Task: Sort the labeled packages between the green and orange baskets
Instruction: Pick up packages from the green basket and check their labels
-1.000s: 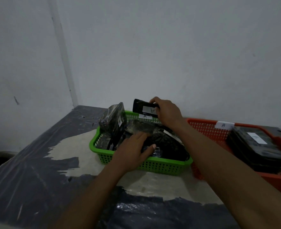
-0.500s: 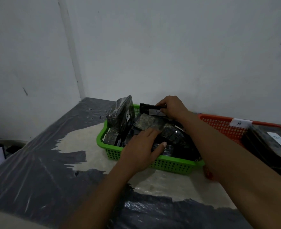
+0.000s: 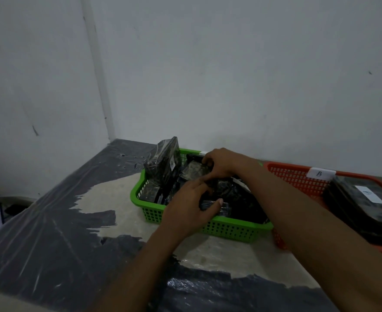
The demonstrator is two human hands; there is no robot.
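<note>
**Over the green basket, both hands among the packages**

At the far wall of the green plastic mesh basket (image 3: 230, 230), the right hand (image 3: 219, 164) curls its fingers round a slim black wrapped package (image 3: 193, 156) whose label is hidden. The left hand (image 3: 190, 208) lies flat, fingers straight, on the pile of dark film-wrapped packages (image 3: 237, 197) inside the same basket, seemingly steadying it. An upright package marked A (image 3: 163, 165) leans at the basket's left end. The orange plastic mesh basket (image 3: 298, 179), tagged B, stands just beside on the right and holds a stack of black packages (image 3: 354, 203). The step in hand looks like seating the slim package in the green basket. The next move calls for letting go and reading another label.
</note>
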